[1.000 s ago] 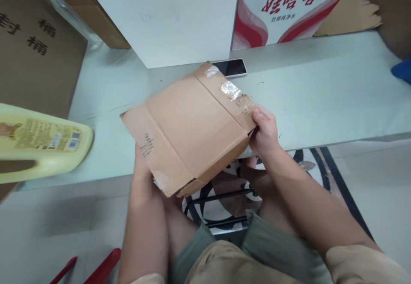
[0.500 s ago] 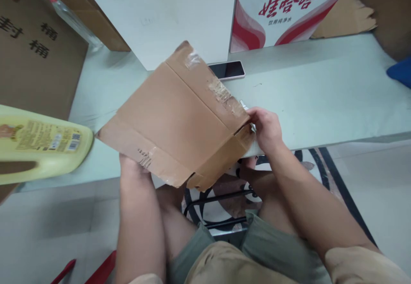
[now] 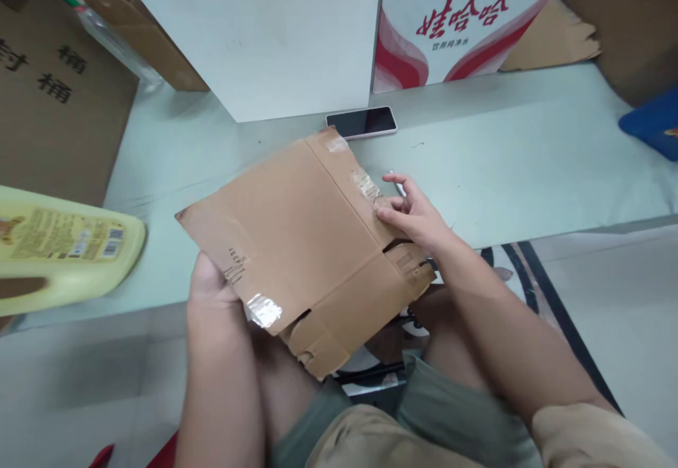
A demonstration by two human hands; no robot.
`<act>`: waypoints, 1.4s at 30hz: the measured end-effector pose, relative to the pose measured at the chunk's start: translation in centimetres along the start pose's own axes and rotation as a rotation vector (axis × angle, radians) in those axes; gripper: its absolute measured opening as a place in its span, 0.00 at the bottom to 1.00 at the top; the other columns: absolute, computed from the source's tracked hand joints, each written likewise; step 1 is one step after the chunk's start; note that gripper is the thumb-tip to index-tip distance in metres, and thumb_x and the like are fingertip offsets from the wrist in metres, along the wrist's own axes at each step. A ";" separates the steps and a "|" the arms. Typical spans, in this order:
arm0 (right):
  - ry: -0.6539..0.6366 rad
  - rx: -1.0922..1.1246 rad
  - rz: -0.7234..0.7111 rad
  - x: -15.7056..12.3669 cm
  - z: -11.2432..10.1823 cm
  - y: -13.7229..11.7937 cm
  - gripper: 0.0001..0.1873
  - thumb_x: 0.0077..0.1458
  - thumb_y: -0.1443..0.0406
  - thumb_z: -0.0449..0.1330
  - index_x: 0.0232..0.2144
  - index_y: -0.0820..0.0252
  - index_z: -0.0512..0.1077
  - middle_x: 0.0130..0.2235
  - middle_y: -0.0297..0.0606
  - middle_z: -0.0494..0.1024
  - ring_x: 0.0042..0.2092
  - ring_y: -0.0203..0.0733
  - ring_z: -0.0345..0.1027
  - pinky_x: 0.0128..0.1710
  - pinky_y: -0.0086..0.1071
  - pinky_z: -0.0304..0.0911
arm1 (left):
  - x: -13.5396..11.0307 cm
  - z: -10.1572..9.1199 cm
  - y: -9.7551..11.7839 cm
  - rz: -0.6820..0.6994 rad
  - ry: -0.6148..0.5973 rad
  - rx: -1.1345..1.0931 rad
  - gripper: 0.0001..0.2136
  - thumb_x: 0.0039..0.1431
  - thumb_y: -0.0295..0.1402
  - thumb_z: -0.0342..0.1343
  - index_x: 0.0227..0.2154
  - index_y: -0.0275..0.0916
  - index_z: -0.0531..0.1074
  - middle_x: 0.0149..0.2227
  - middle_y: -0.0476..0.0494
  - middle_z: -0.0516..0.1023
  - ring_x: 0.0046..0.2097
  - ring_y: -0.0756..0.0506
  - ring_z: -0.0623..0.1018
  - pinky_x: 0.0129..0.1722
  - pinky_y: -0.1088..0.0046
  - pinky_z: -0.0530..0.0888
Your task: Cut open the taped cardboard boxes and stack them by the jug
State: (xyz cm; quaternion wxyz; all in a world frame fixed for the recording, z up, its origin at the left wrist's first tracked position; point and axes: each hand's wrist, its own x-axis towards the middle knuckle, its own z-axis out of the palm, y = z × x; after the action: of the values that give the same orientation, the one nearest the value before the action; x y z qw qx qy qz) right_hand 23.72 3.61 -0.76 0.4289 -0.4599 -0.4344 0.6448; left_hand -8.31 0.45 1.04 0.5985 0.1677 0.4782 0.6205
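Note:
A flattened brown cardboard box [image 3: 296,235] with bits of clear tape lies tilted over the front edge of the pale table [image 3: 530,164]. My left hand [image 3: 209,288] grips its lower left edge from underneath, fingers hidden behind the cardboard. Over on the box's right flap rests my right hand [image 3: 410,214], thumb on top and fingers partly stretched out past the edge. A thin pale object shows just beyond those fingers; I cannot make out what it is.
A phone [image 3: 361,122] lies face up behind the box. A large white carton [image 3: 265,37] and a red-and-white printed carton [image 3: 450,23] stand at the back. A yellow jug [image 3: 58,253] lies at left beside a brown carton [image 3: 58,94]. A blue object [image 3: 654,126] sits far right.
The cardboard has been turned and laid flatter, its lower flaps now folded out toward me. My right hand has shifted from gripping the right corner to resting on the right flap.

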 end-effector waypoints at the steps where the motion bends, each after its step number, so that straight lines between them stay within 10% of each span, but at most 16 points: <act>1: 0.011 0.004 0.017 0.2 0.1 0.0 0.38 0.44 0.54 0.74 0.54 0.49 0.62 0.33 0.27 0.79 0.31 0.37 0.74 0.33 0.31 0.70 | -0.3 0.5 0.2 0.042 0.028 0.000 0.15 0.56 0.45 0.64 0.36 0.37 0.80 0.35 0.38 0.87 0.45 0.35 0.86 0.51 0.54 0.83; 5: 0.090 -0.019 -0.036 0.6 0.4 0.2 0.38 0.44 0.56 0.74 0.54 0.52 0.62 0.31 0.26 0.79 0.30 0.36 0.74 0.33 0.31 0.69 | -1.4 1.7 0.2 0.102 -0.018 0.061 0.30 0.46 0.58 0.68 0.42 0.36 0.80 0.40 0.33 0.86 0.52 0.30 0.84 0.53 0.53 0.82; 9: 0.142 -0.048 -0.121 1.0 -0.4 0.5 0.32 0.47 0.52 0.72 0.51 0.52 0.66 0.36 0.32 0.81 0.34 0.37 0.75 0.35 0.32 0.70 | -1.7 1.9 -0.1 0.074 0.041 0.186 0.24 0.31 0.31 0.78 0.35 0.38 0.78 0.35 0.42 0.86 0.37 0.40 0.86 0.47 0.63 0.84; 15: 0.416 -0.128 -0.298 1.8 -2.7 0.6 0.21 0.54 0.45 0.64 0.39 0.54 0.73 0.44 0.37 0.80 0.42 0.38 0.77 0.39 0.31 0.72 | -0.7 1.7 1.0 0.462 0.114 0.021 0.13 0.45 0.30 0.69 0.36 0.38 0.77 0.44 0.41 0.86 0.57 0.40 0.80 0.60 0.65 0.77; 21: -0.195 -0.048 -0.048 0.2 0.2 0.6 0.29 0.47 0.41 0.69 0.36 0.58 0.74 0.28 0.35 0.79 0.25 0.34 0.71 0.23 0.28 0.64 | 0.4 2.2 0.5 0.430 0.191 -0.066 0.06 0.53 0.33 0.63 0.33 0.39 0.75 0.44 0.40 0.85 0.64 0.41 0.75 0.65 0.63 0.72; 24: -0.250 -0.088 0.014 -0.8 1.6 0.6 0.30 0.48 0.39 0.68 0.25 0.59 0.71 0.18 0.30 0.70 0.18 0.31 0.62 0.18 0.27 0.55 | 0.5 3.2 0.1 0.374 0.194 -0.095 0.06 0.51 0.30 0.61 0.34 0.38 0.75 0.41 0.41 0.85 0.56 0.42 0.79 0.60 0.65 0.76; 32: 0.324 0.113 -0.189 -2.9 0.3 -1.8 0.31 0.37 0.40 0.74 0.27 0.56 0.70 0.19 0.29 0.72 0.15 0.30 0.57 0.14 0.29 0.56 | 0.5 3.8 0.6 0.202 0.019 -0.250 0.18 0.54 0.50 0.53 0.41 0.46 0.73 0.44 0.46 0.83 0.48 0.44 0.82 0.44 0.66 0.81; 37: 0.900 0.126 -0.490 -7.2 -7.3 -3.9 0.21 0.43 0.55 0.78 0.28 0.52 0.70 0.18 0.28 0.71 0.17 0.34 0.68 0.16 0.29 0.63 | 0.4 3.3 1.0 0.130 0.010 -0.297 0.13 0.56 0.48 0.52 0.34 0.46 0.73 0.30 0.50 0.80 0.33 0.49 0.80 0.39 0.70 0.80; 42: 1.237 0.003 -0.462 -9.4 -15.1 -7.1 0.16 0.63 0.74 0.58 0.25 0.52 0.69 0.14 0.29 0.70 0.15 0.29 0.68 0.18 0.29 0.64 | -0.5 4.7 1.8 0.064 0.108 -0.397 0.17 0.63 0.46 0.43 0.29 0.43 0.70 0.24 0.50 0.74 0.26 0.50 0.74 0.32 0.70 0.78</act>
State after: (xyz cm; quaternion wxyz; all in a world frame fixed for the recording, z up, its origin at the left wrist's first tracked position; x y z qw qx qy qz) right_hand 41.41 -1.03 5.10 0.7272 -0.6401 -0.1944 0.1537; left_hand -5.57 2.18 4.90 0.5732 0.0282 0.3723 0.7294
